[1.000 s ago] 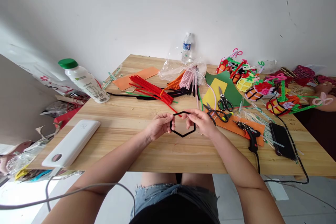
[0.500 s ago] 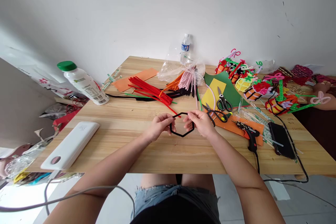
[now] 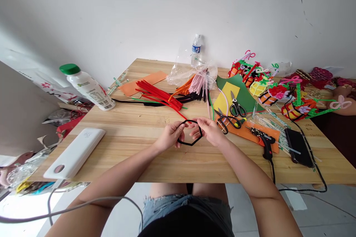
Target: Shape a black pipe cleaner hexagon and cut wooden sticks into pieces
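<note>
Left hand [image 3: 169, 135] and right hand [image 3: 210, 131], close together, pinch a black ring [image 3: 191, 144], its left side partly hidden from me.

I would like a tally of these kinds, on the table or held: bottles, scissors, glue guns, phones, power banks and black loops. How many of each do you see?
Bottles: 2
Scissors (pairs): 2
Glue gun: 1
Phone: 1
Power bank: 1
Black loop, held: 1
Total: 8

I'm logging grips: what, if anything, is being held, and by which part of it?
A black pipe-cleaner loop: the left hand holds its left side, the right hand its upper-right corner.
</note>
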Demonstrator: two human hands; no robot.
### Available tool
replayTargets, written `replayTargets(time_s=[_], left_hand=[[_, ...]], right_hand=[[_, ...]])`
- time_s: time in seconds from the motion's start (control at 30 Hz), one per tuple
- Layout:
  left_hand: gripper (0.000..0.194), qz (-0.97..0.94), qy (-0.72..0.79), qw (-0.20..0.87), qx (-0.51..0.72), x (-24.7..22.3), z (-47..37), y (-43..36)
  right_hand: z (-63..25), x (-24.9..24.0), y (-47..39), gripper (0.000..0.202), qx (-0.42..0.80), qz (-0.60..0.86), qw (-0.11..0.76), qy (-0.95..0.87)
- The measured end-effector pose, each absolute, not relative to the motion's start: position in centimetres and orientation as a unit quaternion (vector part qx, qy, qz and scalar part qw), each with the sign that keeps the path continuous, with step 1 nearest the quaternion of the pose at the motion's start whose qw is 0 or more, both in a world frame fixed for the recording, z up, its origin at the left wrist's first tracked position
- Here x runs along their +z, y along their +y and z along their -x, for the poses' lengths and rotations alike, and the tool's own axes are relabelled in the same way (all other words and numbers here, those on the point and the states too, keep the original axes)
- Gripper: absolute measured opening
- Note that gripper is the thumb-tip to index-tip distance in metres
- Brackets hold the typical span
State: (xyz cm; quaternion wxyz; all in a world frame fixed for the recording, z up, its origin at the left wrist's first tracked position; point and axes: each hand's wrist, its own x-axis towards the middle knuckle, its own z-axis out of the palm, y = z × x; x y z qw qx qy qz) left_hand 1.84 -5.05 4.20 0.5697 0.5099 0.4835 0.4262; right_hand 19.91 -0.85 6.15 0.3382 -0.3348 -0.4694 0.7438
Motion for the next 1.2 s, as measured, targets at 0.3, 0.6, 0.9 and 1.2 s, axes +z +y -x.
replayTargets(time_s=[0.3,0.6,0.9,1.2], left_hand=[[0.044,-0.472,0.460,0.603,0.449,4.7,-1.4,-4.7],[0.051,-0.413,0.360,0.709,0.445,4.1,-0.6,-3.9],[0.038,-0.343,0.385,0.743,0.426,4.8,-0.8,-4.3],[0.034,-0.324,0.359,0.755,0.443,5.0,-0.3,-4.0]], right_hand=[[-20.5,6.9,-0.5,0.042,0.683,0.382,0.327,-0.529],[-21.0,6.6,-0.2,0.036,0.617,0.377,0.290,-0.626],[-21.0,6.1,-0.4,0.042,0.626,0.347,0.249,-0.653],[-21.2,6.4,0.1,0.040,0.671,0.352,0.290,-0.585]])
